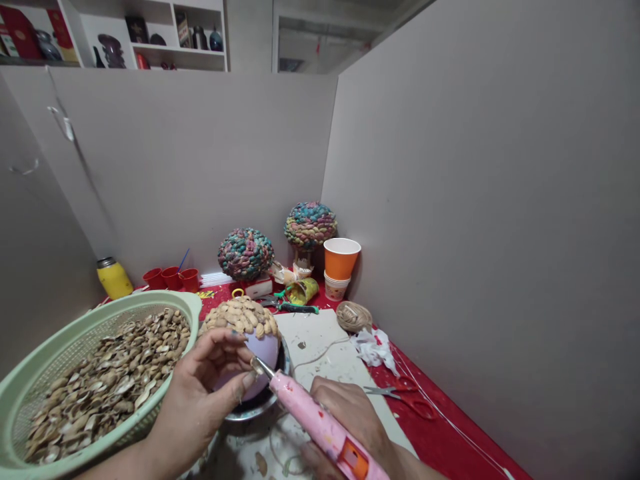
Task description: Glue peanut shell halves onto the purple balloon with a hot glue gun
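Glue gun point(316, 415) sits in right hand point(351, 412) — shelf box point(183, 28) bears blurred lettering point(185, 33).

Left forearm point(125, 460): bare, entering at the lower left of the frame. Left hand point(193, 393): left of lower centre, fingers point(220, 341) bent, thumb point(234, 392) extended toward the right; fingertip contact not determinable. Right hand point(353, 413): right of lower centre, back uppermost, fingers curled in a closed grip. Right forearm point(415, 465): bare, leaving at the bottom edge.
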